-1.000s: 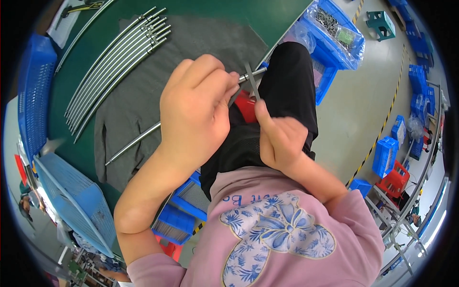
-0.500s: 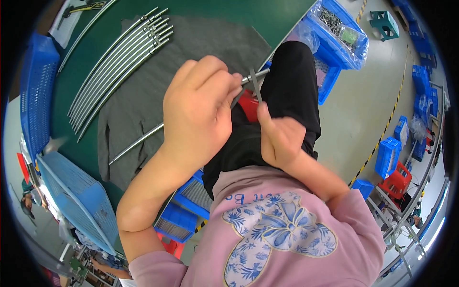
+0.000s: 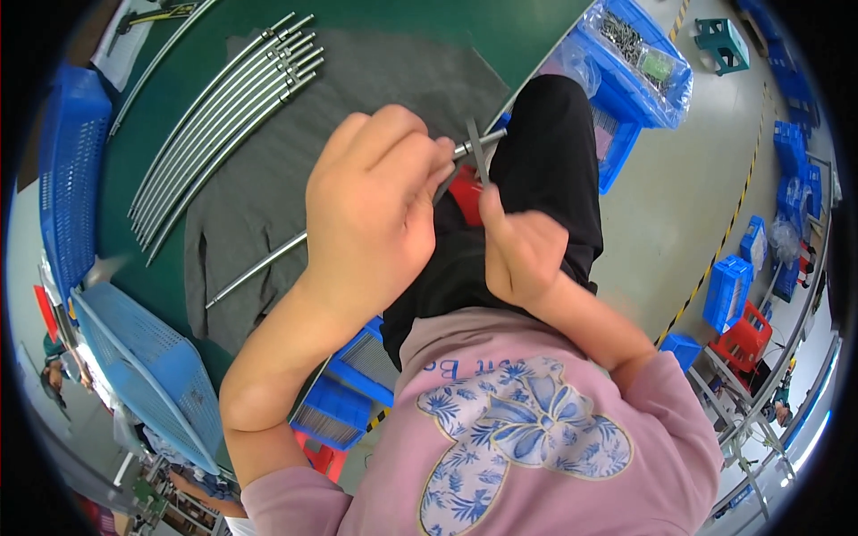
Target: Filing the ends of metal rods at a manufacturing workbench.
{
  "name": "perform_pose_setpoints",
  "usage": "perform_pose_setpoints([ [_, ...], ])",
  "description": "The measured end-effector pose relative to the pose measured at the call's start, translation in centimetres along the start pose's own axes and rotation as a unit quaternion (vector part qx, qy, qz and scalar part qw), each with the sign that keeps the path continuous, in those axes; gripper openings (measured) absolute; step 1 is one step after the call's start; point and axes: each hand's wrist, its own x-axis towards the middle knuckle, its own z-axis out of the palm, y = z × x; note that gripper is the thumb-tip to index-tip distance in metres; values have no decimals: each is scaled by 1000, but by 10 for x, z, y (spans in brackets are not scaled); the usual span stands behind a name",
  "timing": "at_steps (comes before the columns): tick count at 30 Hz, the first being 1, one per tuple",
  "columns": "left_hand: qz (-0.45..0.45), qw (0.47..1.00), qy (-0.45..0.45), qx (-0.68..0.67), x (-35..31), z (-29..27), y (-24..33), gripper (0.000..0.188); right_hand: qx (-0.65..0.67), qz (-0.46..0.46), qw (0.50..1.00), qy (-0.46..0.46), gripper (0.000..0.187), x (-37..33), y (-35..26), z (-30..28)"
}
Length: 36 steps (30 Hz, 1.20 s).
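My left hand (image 3: 371, 192) is closed around a thin metal rod (image 3: 259, 269). The rod's long end slants down over the grey cloth on the left, and its short collared end sticks out past my fingertips. In my closed right hand (image 3: 527, 255) is a narrow flat grey file (image 3: 478, 152), thumb along its lower end. It crosses the rod just beyond the collar and appears to touch it; my fist hides its handle end. Several similar rods (image 3: 223, 121) with collars lie side by side at the upper left, on the cloth and the green table.
Grey cloth (image 3: 375, 71) covers part of the green table (image 3: 465, 22). Blue baskets (image 3: 147, 357) stand along the left. A blue bin (image 3: 675, 89) of small metal parts is at the upper right. Blue trays (image 3: 335, 420) sit below the table edge, and a green stool (image 3: 722, 45) stands on the floor.
The file has shifted slightly upward across the rod along with my right hand. My left hand keeps its hold on the rod, almost in the same place.
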Motion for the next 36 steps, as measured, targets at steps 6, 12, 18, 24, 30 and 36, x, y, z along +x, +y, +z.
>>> perform_pose_setpoints([
  [6, 7, 1000, -1, 17, 1, -3, -1, 16, 13, -37, 998, 48, 56, 9, 13, 14],
  [12, 5, 1000, -4, 18, 3, -2, 0, 15, 9, -52, 997, 63, 57, 29, 17, 13],
  [18, 3, 1000, -9, 17, 3, -2, -1, 15, 20, -2, 1000, -10, 58, 19, 11, -1],
  [24, 10, 1000, -9, 13, 4, 1, -2, 16, -1, -23, 1000, 1, 58, -7, 12, -2],
  [30, 7, 1000, -11, 13, 2, -4, 0, 16, 19, 0, 999, -28, 57, 2, 1, -7],
  [36, 6, 1000, -8, 13, 3, -3, -1, 16, 22, -15, 1000, 14, 58, 12, 9, -3],
])
